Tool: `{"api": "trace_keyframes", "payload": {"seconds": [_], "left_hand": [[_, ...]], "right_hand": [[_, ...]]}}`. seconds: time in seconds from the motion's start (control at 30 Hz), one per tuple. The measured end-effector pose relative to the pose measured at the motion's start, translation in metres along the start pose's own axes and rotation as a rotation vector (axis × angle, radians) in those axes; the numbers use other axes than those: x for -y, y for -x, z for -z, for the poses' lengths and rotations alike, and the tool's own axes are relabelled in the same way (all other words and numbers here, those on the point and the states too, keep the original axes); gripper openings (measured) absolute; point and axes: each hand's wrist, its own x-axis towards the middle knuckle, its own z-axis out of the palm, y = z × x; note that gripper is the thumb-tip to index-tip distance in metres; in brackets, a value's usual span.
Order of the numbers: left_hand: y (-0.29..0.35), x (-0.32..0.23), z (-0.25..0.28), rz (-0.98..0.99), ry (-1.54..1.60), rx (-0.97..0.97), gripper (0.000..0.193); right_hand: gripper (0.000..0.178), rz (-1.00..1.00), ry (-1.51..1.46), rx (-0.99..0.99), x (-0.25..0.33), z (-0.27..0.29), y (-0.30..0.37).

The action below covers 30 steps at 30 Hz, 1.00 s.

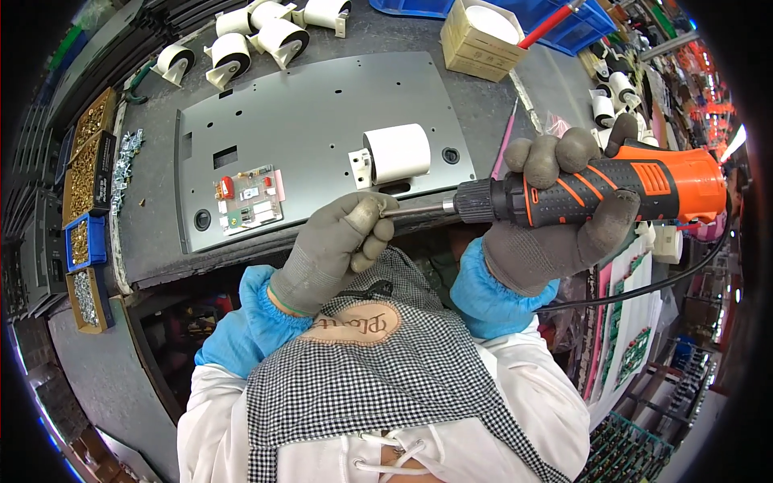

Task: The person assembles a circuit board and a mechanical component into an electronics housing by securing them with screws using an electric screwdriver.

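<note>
Two gloved hands share one tool: the right hand (547,245) is wrapped around the body of an electric screwdriver (584,193), and the left hand (330,245) pinches narrowly at the tip of the bit (415,210), thumb against finger; whether a screw sits inside the pinch cannot be told. For a sound result, any fastener should be seated squarely and in line with the bit, and the driver left at rest until the glove fabric is clear. The tool lies roughly level at the near edge of the grey panel (306,121); its black cable (668,283) loops below and should be given slack. Just beyond the bit, a white caster (403,153) rests on the panel, its bracket toward the left. Farther left, the circuit board (248,194) on the same panel should be protected from dropped hardware. More casters (231,54) stand beyond the panel.
</note>
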Motion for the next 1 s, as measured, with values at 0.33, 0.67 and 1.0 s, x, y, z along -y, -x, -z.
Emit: {"api": "trace_keyframes", "payload": {"seconds": [0.33, 0.67, 1.0], "left_hand": [[0.025, -0.019, 0.011, 0.029, -0.388, -0.077, 0.042], [0.022, -0.024, 0.015, -0.279, -1.124, 0.354, 0.028], [0.013, -0.034, 0.001, 0.028, -0.379, 0.062, 0.022]], "right_hand": [[0.066, 0.137, 0.155, -0.027, 0.04, 0.039, -0.019], [0.068, 0.157, 0.134, -0.077, 0.043, 0.058, -0.021], [0.072, 0.124, 0.078, -0.026, 0.038, 0.059, -0.019]]}}
